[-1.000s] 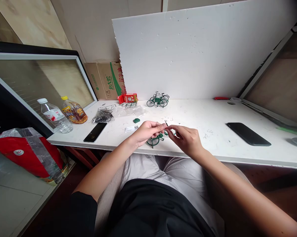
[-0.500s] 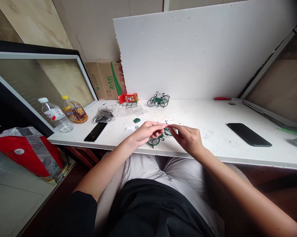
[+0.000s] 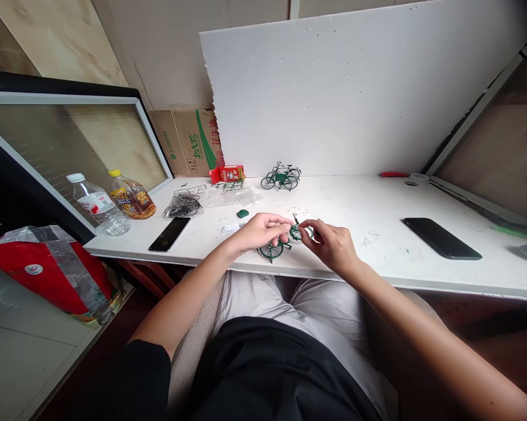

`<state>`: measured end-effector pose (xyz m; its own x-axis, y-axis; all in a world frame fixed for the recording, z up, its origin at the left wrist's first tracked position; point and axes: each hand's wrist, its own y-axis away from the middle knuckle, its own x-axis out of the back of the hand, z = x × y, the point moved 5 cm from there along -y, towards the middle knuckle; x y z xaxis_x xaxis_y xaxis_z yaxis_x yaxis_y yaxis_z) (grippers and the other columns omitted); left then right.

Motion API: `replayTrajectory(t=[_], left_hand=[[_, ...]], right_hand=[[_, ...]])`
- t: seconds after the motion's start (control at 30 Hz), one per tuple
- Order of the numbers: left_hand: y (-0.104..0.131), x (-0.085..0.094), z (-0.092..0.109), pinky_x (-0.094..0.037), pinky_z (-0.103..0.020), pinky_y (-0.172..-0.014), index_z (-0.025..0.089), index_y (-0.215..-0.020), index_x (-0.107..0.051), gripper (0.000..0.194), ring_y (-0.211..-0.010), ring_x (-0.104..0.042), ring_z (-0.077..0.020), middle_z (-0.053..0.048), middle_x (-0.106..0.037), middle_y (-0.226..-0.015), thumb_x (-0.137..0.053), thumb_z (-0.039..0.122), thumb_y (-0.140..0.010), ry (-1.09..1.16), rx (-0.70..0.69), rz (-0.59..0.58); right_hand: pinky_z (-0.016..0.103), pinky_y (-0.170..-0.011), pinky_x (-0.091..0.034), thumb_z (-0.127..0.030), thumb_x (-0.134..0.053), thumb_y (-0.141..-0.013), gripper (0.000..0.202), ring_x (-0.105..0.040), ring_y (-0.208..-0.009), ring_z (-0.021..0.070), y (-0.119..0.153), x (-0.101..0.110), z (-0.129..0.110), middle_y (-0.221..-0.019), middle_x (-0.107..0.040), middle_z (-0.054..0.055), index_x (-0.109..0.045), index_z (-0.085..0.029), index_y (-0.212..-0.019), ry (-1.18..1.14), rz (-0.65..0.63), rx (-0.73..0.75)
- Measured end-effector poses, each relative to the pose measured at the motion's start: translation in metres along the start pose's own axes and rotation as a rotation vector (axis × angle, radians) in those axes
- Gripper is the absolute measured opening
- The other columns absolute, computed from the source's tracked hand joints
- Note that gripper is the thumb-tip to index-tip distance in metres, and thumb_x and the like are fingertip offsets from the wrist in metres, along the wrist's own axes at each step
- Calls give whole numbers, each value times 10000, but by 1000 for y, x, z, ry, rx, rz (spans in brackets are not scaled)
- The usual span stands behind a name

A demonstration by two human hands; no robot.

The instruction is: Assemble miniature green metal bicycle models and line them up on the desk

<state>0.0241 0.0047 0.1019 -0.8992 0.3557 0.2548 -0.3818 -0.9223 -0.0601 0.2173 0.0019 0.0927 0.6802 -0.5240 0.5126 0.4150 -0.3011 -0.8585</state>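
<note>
A green model bicycle [image 3: 272,250], partly covered by my hands, lies near the table's front edge. Its spoked wheels show, one below my left hand [image 3: 265,229] and another green wheel [image 3: 301,234] between the two hands. My left hand is closed over the model with thumb and fingers together; whatever it pinches is too small to make out. On the right, my right hand [image 3: 331,240] is closed too, thumb against forefinger, beside the wheel, and its contents are hidden. Tiny dark parts [image 3: 299,210] lie just behind the hands.
Farther back stand assembled model bicycles [image 3: 281,176] and a small red box [image 3: 230,173]. A green block [image 3: 243,213] and a bag of black parts [image 3: 183,206] lie left of centre. Phones [image 3: 170,234] flank the work; two bottles [image 3: 99,202] stand at left.
My hands, whose fingertips met above the model, have drawn slightly apart. More of the wheel between them shows now. The things on the table have stayed put.
</note>
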Motion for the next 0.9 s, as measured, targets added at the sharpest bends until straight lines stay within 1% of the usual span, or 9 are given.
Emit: replayTrajectory(t=[0.07,0.13,0.2,0.27,0.33,0.47,0.53,0.67,0.9], left_hand=[[0,15,-3,-478,-307,-735,150,-1172,-765,390,-785,-655,-186,-105,-765,-936,-723,439,-914,-241,-24,145],[0,26,-6,-475,-315,-755,175,-1025,-796,330,-844,-682,-223,-102,-776,-942,-727,472,-899,-461,-26,230],[1,30,-11,-428,-315,-684,187,-800,-773,388,-762,-659,-227,-79,-738,-790,-716,561,-887,-592,23,187],[1,31,-18,-346,-321,-608,199,-623,-687,528,-641,-594,-213,-54,-620,-603,-704,672,-855,-658,98,106],[2,32,-22,-307,-324,-590,207,-594,-647,582,-621,-570,-213,-45,-564,-565,-728,753,-781,-703,146,104],[1,40,-29,-385,-308,-652,208,-867,-714,687,-836,-655,-257,-97,-718,-913,-821,819,-573,-779,177,246],[-1,41,-35,-398,-306,-656,206,-932,-706,760,-862,-664,-263,-110,-733,-1000,-816,845,-535,-797,212,232],[-7,39,-47,-342,-314,-579,206,-819,-682,696,-683,-615,-228,-65,-709,-783,-763,863,-602,-754,262,123],[-16,38,-50,-315,-289,-574,174,-710,-667,620,-615,-529,-171,-20,-617,-650,-776,783,-680,-556,156,112]], right_hand=[[239,-511,-387,-234,-605,-1039,89,-579,-481,91,1,-2,0,-701,-746,-7,-687,-200,-1034,-18,-12,-6],[237,-512,-394,-225,-604,-1038,81,-586,-483,91,1,-3,-1,-720,-755,-5,-682,-202,-1034,-41,-19,-4],[238,-511,-398,-224,-622,-1031,59,-590,-487,92,2,-4,-1,-728,-756,-8,-677,-204,-1044,-63,-22,-3],[238,-514,-404,-219,-642,-1022,44,-594,-492,90,3,-5,0,-744,-760,-13,-672,-207,-1052,-80,-30,-4],[239,-521,-413,-208,-648,-1016,42,-605,-500,90,3,-6,0,-767,-769,-13,-668,-209,-1053,-85,-37,-4],[243,-528,-422,-195,-631,-1023,53,-626,-512,95,4,-8,0,-789,-779,-8,-668,-208,-1058,-88,-61,5],[243,-531,-423,-192,-627,-1025,55,-635,-522,97,4,-8,-2,-797,-781,-4,-666,-204,-1061,-99,-70,14],[241,-533,-418,-191,-625,-1023,51,-626,-520,100,4,-7,-4,-773,-768,-7,-659,-204,-1058,-110,-70,21],[238,-529,-406,-210,-596,-1032,83,-607,-521,105,8,-14,-6,-759,-743,-4,-663,-202,-1080,-150,-155,-3]])
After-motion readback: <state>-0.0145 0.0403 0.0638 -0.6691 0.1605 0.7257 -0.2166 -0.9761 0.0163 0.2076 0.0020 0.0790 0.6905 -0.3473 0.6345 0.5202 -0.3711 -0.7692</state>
